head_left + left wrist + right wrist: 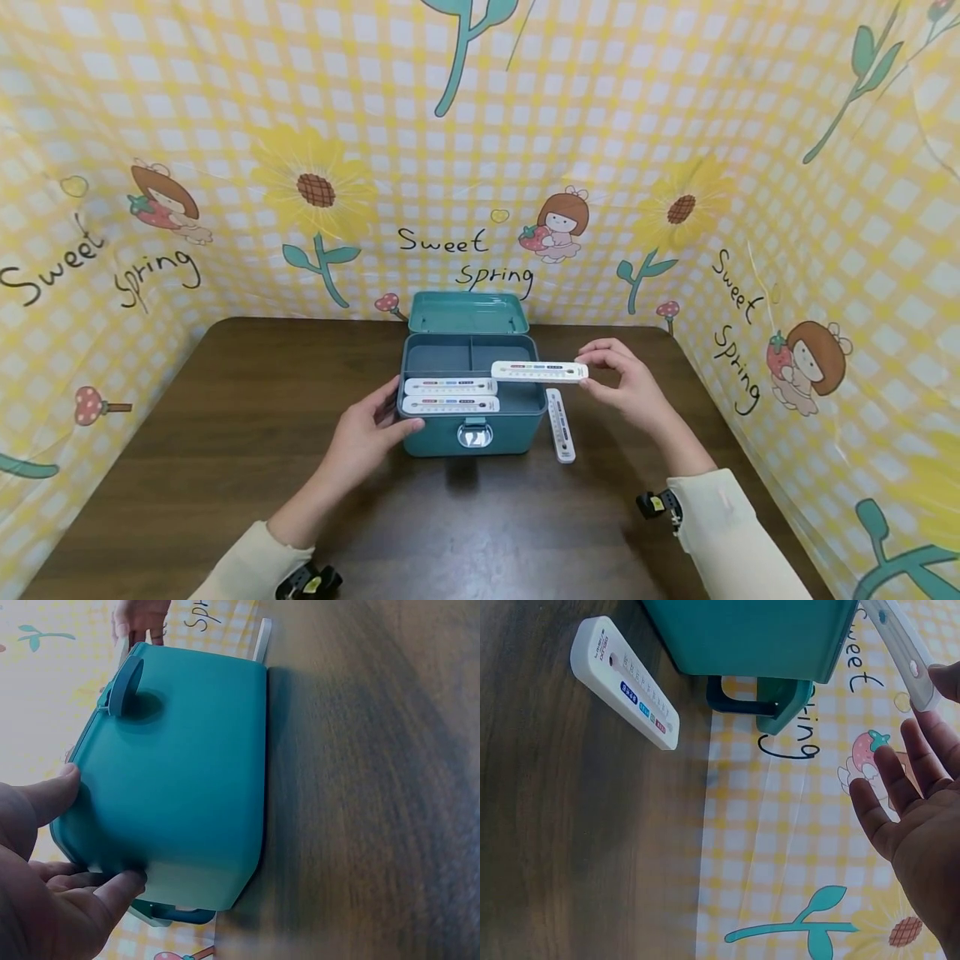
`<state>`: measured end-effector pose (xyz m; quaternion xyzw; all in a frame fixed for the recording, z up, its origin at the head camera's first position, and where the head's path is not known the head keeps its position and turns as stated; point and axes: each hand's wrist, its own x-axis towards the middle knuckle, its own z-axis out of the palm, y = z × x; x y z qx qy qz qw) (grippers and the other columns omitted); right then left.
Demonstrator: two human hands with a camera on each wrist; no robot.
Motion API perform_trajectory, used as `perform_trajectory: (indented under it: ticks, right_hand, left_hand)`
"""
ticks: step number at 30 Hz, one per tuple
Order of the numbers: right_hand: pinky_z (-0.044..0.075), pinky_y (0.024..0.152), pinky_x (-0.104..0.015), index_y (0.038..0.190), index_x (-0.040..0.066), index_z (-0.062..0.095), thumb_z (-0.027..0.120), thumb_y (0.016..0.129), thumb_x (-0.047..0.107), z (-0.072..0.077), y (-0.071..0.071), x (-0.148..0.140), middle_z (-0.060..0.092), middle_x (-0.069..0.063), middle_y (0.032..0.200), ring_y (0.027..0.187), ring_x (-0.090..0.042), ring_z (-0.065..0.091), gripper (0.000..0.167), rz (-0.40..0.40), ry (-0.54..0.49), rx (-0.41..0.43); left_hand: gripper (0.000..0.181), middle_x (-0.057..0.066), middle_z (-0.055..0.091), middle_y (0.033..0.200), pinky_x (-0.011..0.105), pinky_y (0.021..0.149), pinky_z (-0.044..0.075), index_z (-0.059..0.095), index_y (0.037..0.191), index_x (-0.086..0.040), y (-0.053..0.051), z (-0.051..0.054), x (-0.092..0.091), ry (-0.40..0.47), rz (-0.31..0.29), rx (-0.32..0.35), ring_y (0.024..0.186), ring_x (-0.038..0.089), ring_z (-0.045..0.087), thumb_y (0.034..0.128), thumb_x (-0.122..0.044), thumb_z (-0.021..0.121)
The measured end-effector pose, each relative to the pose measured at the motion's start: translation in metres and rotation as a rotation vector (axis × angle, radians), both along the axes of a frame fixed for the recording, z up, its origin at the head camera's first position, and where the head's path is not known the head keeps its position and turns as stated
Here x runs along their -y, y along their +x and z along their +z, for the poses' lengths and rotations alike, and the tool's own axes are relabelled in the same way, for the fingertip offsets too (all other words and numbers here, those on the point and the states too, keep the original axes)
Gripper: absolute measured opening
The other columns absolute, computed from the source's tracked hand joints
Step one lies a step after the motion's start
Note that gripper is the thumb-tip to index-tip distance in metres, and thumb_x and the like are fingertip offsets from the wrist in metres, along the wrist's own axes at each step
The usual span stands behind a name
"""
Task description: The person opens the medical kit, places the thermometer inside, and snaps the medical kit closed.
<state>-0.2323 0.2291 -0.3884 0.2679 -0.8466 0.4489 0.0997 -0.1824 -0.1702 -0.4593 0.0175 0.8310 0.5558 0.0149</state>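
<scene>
We find one thermometer (540, 372) pinched by the right hand (626, 387) above the right side of the box (506, 439). Two stowed thermometers (451, 405) lie inside, near left; the loose thermometer (561, 427) lies on the table (225, 433), just right. The left hand (367, 429) grips the near left corner. We judge room ample leftward; the raised lid (468, 313) bounds the far side.

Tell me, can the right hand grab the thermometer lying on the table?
Probably not right now: the right hand is pinching another thermometer at the open box. Once emptied, it likely could, since the loose thermometer lies nearby, beside the box, with nothing on top.
</scene>
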Motion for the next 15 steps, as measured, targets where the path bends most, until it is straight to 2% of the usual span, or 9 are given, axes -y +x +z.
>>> perform_trajectory:
  ticks: [4,7,11,15]
  right_hand:
    - [0.044,0.099,-0.018,0.109,-0.004,0.071,0.078,0.088,-0.001,0.001,-0.005,0.003,0.061,-0.018,0.124,0.115,-0.024,0.056,0.022,0.012,0.035,0.013]
    - [0.043,0.101,-0.019,0.11,-0.004,0.071,0.078,0.089,0.0,-0.005,-0.014,0.004,0.06,-0.019,0.126,0.117,-0.026,0.055,0.023,0.022,0.054,0.045]
    - [0.043,0.103,-0.032,0.111,0.0,0.072,0.078,0.089,0.001,-0.02,-0.029,0.003,0.059,-0.019,0.13,0.121,-0.029,0.054,0.024,0.038,0.09,0.067]
    - [0.042,0.104,-0.045,0.109,0.007,0.073,0.08,0.088,0.004,-0.022,-0.034,0.003,0.06,-0.013,0.13,0.122,-0.027,0.053,0.023,0.051,0.106,0.085]
  left_hand:
    - [0.094,0.015,0.046,0.158,0.04,0.105,0.05,0.036,0.16,-0.014,0.0,0.0,0.0,-0.003,-0.001,0.002,0.139,0.031,0.053,0.0853,-0.046,0.081]
    - [0.093,0.015,0.046,0.158,0.04,0.105,0.05,0.036,0.16,-0.014,-0.001,0.001,0.0,-0.001,0.0,0.004,0.139,0.031,0.053,0.0855,-0.046,0.082]
    - [0.093,0.015,0.046,0.157,0.04,0.105,0.05,0.037,0.16,-0.014,0.0,0.001,0.0,0.001,0.002,0.006,0.139,0.031,0.053,0.0855,-0.045,0.082]
    - [0.093,0.015,0.046,0.158,0.04,0.105,0.05,0.037,0.16,-0.013,0.0,0.0,0.0,0.003,0.003,0.007,0.139,0.031,0.053,0.0853,-0.045,0.082]
